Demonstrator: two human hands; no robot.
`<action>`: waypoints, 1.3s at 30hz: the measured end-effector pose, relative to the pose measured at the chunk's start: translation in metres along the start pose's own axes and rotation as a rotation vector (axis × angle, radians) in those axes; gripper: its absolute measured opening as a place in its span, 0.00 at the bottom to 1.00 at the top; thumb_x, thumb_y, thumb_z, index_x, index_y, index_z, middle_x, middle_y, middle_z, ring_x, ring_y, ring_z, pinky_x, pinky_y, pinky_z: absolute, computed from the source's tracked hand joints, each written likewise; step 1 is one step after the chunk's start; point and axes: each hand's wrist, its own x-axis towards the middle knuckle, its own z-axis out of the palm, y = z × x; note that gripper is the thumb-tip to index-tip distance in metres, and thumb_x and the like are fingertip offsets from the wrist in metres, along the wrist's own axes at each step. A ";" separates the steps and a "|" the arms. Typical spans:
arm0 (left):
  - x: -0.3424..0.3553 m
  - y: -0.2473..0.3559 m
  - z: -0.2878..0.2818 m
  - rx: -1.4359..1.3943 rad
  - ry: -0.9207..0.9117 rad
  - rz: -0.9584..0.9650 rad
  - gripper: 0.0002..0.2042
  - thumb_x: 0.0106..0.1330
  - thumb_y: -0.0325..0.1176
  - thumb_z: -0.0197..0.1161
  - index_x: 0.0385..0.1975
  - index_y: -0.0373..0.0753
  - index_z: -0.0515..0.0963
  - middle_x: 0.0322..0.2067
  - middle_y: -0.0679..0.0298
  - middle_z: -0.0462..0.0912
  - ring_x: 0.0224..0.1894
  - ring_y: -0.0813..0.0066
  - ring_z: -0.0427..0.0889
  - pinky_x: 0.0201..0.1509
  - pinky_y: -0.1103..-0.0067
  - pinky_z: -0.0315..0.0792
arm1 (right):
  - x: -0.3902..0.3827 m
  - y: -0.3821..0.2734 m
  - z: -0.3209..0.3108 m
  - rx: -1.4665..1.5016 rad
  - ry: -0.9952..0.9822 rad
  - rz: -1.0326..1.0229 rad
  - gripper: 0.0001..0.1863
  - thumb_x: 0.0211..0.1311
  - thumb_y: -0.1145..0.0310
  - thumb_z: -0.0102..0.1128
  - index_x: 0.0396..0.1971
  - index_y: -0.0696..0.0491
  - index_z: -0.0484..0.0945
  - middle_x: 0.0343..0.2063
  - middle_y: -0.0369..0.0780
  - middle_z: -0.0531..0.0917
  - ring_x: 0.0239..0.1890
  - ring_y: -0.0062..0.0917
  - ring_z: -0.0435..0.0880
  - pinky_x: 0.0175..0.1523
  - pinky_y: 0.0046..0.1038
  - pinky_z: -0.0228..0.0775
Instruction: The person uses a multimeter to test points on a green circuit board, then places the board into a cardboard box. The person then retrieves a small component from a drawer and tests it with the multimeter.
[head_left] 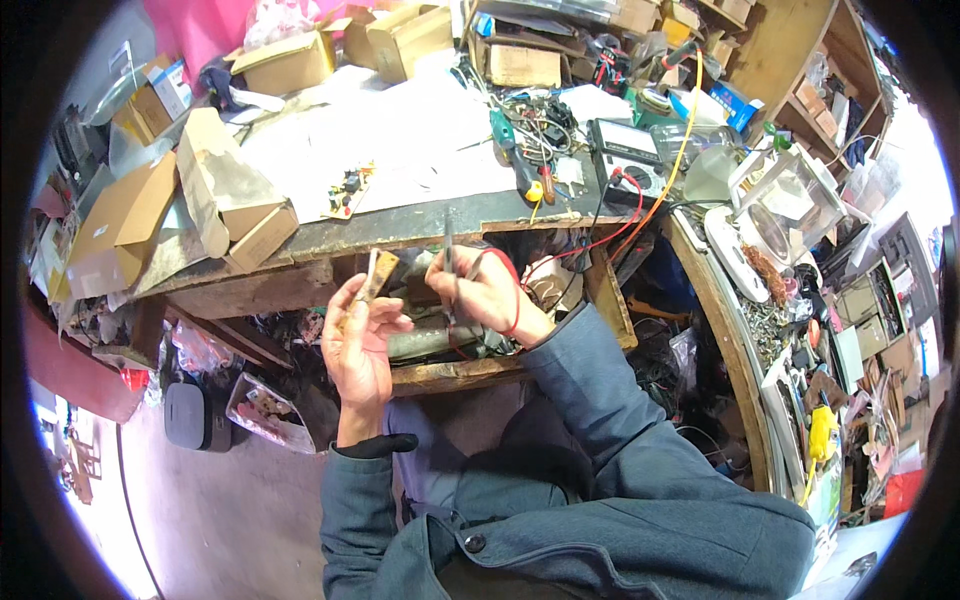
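My left hand point(360, 340) is raised over the open drawer, its thumb and fingers closed on a small tan circuit board point(383, 270) with a pale strip along one side. Close to its right, my right hand point(482, 288) grips a slim dark rod-like tool point(449, 240) held nearly upright. Whether this is a meter probe or tweezers is hard to tell. A red lead point(516, 290) loops around the right wrist and runs toward the multimeter point(628, 158) on the bench. The board and the tool are apart.
Below my hands an open wooden drawer point(480, 375) juts from the bench. A small board with components point(348, 192) lies on white paper. Screwdrivers point(530, 180) and tangled wires lie left of the meter. Cardboard boxes point(125, 225) stand at left; a cluttered side bench point(735, 370) runs along the right.
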 end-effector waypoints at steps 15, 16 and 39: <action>0.000 0.004 -0.014 -0.105 -0.015 0.000 0.16 0.78 0.31 0.61 0.61 0.32 0.77 0.42 0.52 0.90 0.35 0.69 0.89 0.41 0.74 0.84 | -0.001 0.002 -0.008 -0.312 -0.027 -0.123 0.24 0.58 0.75 0.65 0.57 0.57 0.82 0.39 0.45 0.89 0.38 0.23 0.86 0.43 0.27 0.79; 0.000 0.006 -0.014 -0.107 -0.023 -0.015 0.16 0.77 0.31 0.62 0.59 0.31 0.78 0.42 0.52 0.90 0.35 0.69 0.89 0.41 0.74 0.84 | 0.000 0.000 -0.008 -0.183 -0.011 -0.198 0.28 0.57 0.78 0.62 0.61 0.55 0.80 0.45 0.39 0.88 0.39 0.16 0.83 0.43 0.22 0.77; 0.006 -0.001 -0.007 0.114 -0.045 -0.016 0.14 0.74 0.26 0.67 0.57 0.30 0.80 0.45 0.51 0.90 0.38 0.69 0.89 0.46 0.73 0.85 | -0.006 -0.033 0.009 0.160 -0.026 -0.110 0.12 0.81 0.65 0.59 0.56 0.52 0.85 0.29 0.29 0.86 0.26 0.07 0.77 0.30 0.13 0.67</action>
